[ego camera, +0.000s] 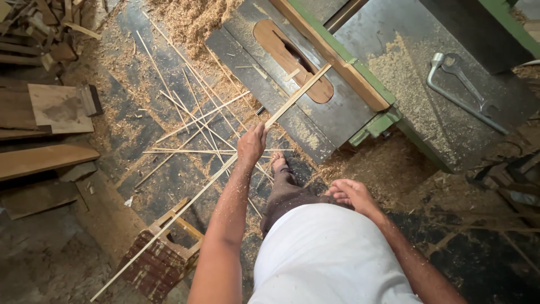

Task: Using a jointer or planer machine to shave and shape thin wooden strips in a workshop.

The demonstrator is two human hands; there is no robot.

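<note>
Wooden strip [225, 169], long and thin, gripped in left hand [251, 143] at saw worktop [270, 95].
Left arm straight toward 12 o'clock, fingers clamped on strip, which runs from 7 o'clock over a stool [160, 262] to the blade slot [292, 59]; right hand [351, 194] loose, empty, beside hip. Floor at 10 o'clock littered with offcut slivers [191, 112]. Strip's lower end reaches frame edge; spanners [458, 90] at 2 o'clock.
</note>
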